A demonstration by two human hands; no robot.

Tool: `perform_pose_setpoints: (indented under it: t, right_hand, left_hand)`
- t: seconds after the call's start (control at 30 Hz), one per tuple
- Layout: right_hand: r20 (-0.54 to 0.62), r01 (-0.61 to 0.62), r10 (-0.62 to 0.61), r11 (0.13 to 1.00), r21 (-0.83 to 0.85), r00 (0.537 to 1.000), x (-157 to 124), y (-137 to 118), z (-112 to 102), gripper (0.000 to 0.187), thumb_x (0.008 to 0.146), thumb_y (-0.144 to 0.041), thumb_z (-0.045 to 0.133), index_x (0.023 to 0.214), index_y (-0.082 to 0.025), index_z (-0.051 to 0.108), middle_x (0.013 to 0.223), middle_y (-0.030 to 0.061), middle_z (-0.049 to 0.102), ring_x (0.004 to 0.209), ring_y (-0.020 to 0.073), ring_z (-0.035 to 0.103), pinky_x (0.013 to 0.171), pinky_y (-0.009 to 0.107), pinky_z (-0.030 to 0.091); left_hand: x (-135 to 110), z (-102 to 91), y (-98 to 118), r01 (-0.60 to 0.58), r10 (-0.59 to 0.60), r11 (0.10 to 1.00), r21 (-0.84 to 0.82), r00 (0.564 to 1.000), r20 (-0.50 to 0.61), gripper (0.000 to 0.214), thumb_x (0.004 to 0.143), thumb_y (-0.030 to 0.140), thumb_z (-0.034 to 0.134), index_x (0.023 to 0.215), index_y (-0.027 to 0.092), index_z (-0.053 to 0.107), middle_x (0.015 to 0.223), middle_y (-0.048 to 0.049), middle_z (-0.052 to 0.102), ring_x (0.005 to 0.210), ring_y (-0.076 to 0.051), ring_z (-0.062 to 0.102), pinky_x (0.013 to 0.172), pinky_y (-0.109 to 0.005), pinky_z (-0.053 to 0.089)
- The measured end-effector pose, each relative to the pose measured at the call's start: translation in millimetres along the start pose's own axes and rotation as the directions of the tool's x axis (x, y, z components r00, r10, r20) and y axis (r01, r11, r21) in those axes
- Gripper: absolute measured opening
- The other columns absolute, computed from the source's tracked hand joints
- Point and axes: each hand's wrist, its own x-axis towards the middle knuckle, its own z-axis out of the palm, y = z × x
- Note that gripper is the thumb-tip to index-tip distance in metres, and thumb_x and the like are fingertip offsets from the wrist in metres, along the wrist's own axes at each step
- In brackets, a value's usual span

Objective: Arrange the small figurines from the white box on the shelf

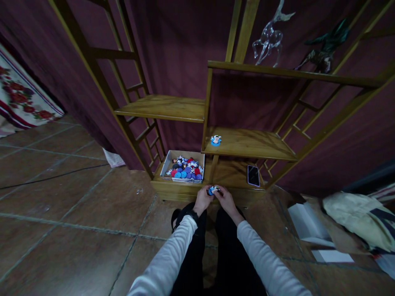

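Observation:
Between my two hands, just in front of the bottom shelf, is a small toy figurine (212, 190) with a blue base and a black and white upper part. My left hand (203, 198) grips it by the blue base. On its other side, my right hand (226, 199) has its fingers closed on the figurine's upper part. A similar figurine (215, 140) with a blue base stands on the middle shelf (247, 142). An open cardboard box (168, 162) on the bottom shelf at the left holds many small figurines with blue, purple, red and black bases.
A phone (253, 176) lies on the bottom shelf at the right. A clear glass deer (270, 39) and a dark statue (327, 47) stand on the upper shelf (293, 73). White boxes (310, 224) and a pale cloth bag (359, 218) lie on the floor at the right.

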Motion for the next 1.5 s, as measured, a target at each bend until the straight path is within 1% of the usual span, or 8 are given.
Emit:
perform_pose_setpoints:
  t: [0.23,0.5,0.83,1.0,1.23,1.33,1.43,1.5]
  right_hand:
    - [0.010,-0.035,0.035,0.999,0.032,0.999,-1.9,-3.1,-0.5,0.033,0.075,-0.039,0.057,0.103,-0.022,0.063,0.101,0.0044,0.066,0.093,0.0213,0.060,0.087,0.034,0.044]
    - [0.091,-0.064,0.059,0.997,0.053,0.994,0.0,-7.5,-4.8,0.031,0.075,-0.041,0.057,0.098,-0.022,0.066,0.092,0.0028,0.070,0.087,0.0224,0.062,0.081,0.033,0.046]
    - [0.060,-0.062,0.059,0.997,0.046,0.996,2.4,1.4,-3.8,0.029,0.074,-0.041,0.058,0.096,-0.022,0.066,0.095,0.0038,0.069,0.087,0.0225,0.062,0.083,0.034,0.046]
    - [0.041,-0.055,0.053,0.997,0.048,0.998,4.0,5.1,-6.0,0.029,0.075,-0.041,0.058,0.096,-0.022,0.066,0.098,0.0047,0.069,0.092,0.0229,0.061,0.087,0.036,0.044]
    - [0.059,-0.061,0.054,0.990,0.126,0.997,4.8,5.4,-9.3,0.029,0.075,-0.041,0.058,0.095,-0.020,0.066,0.094,0.0050,0.069,0.089,0.0219,0.061,0.084,0.034,0.046]
    - [0.081,-0.078,0.064,0.980,0.185,0.995,5.1,2.7,-9.3,0.030,0.074,-0.040,0.060,0.095,-0.020,0.065,0.093,0.0045,0.069,0.089,0.0212,0.061,0.084,0.034,0.046]
    - [0.103,-0.084,0.064,0.974,0.212,0.993,5.1,-0.2,-8.7,0.028,0.072,-0.038,0.062,0.092,-0.019,0.066,0.091,0.0034,0.069,0.089,0.0203,0.061,0.085,0.034,0.045]
    - [0.117,-0.095,0.070,0.969,0.230,0.991,5.1,0.0,-8.3,0.028,0.071,-0.037,0.063,0.093,-0.019,0.065,0.093,0.0030,0.068,0.089,0.0196,0.061,0.087,0.034,0.044]
  left_hand:
    - [0.3,-5.6,-1.1,0.055,-0.060,0.976,-0.209,0.998,-0.016,0.044,0.053,0.011,0.072,0.094,0.015,0.057,0.083,-0.0036,0.067,0.075,-0.015,0.062,0.071,-0.027,0.048]
    - [-0.8,-4.5,-0.4,0.054,-0.041,0.971,-0.231,0.997,0.060,0.035,0.056,0.008,0.069,0.089,0.015,0.057,0.082,-0.0017,0.066,0.076,-0.013,0.062,0.071,-0.025,0.048]
    - [-4.5,-3.7,-1.5,-0.055,0.059,0.996,-0.071,0.997,0.050,0.051,0.059,0.012,0.068,0.108,0.018,0.054,0.095,-0.0039,0.066,0.083,-0.016,0.062,0.078,-0.028,0.047]
    - [-15.6,-4.8,14.8,-0.140,0.132,0.980,0.143,0.989,0.065,0.032,0.070,0.017,0.062,0.101,0.021,0.059,0.097,-0.0056,0.064,0.088,-0.019,0.061,0.082,-0.030,0.044]
    - [-24.8,-9.4,30.3,-0.162,0.163,0.937,0.309,0.986,0.024,0.033,0.072,0.017,0.062,0.104,0.021,0.057,0.097,-0.0094,0.062,0.092,-0.023,0.059,0.082,-0.028,0.040]
    - [-24.5,-11.0,35.5,-0.244,0.247,0.827,0.507,0.967,0.063,0.030,0.076,0.020,0.059,0.106,0.017,0.055,0.093,-0.0105,0.061,0.091,-0.022,0.058,0.082,-0.029,0.040]
    - [-25.1,-11.7,38.8,-0.309,0.256,0.529,0.791,0.946,0.198,0.029,0.083,0.019,0.049,0.111,0.012,0.051,0.094,-0.0126,0.060,0.088,-0.023,0.058,0.078,-0.033,0.042]
    - [-26.4,-11.5,39.5,-0.343,0.252,0.343,0.874,0.930,0.266,0.029,0.085,0.016,0.044,0.113,0.009,0.049,0.095,-0.0143,0.059,0.086,-0.023,0.059,0.074,-0.034,0.043]
